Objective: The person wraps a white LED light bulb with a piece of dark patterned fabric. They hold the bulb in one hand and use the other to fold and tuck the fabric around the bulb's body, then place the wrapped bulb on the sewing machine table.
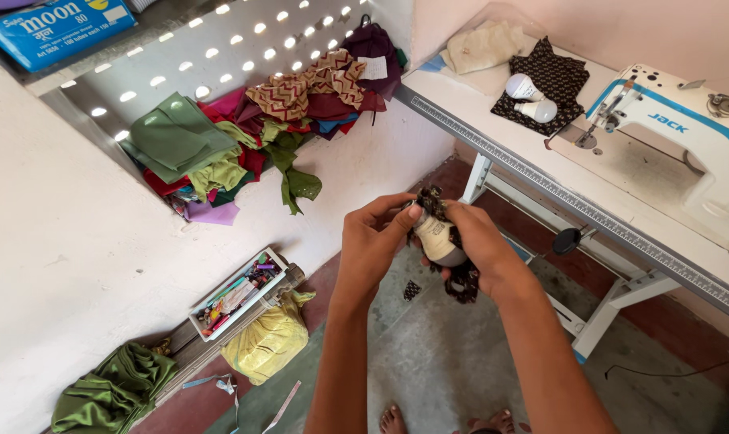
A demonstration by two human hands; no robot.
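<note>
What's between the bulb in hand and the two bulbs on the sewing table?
In the head view, only the table's ruler-marked edge and bare tabletop separate the held bulb from the two bulbs.

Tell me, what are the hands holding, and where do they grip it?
A light bulb wrapped in dark patterned cloth. The right hand cups its round body; the left hand pinches the top by the base.

**Layout of the sewing corner, seen from above**

Both hands met at centre, the left hand and right hand on either side of a cloth-wrapped bulb. To the right stood the table, bearing two bulbs on a cloth piece left of the sewing machine. A fabric heap lay upper left; a tray of spools lay below it.
</note>
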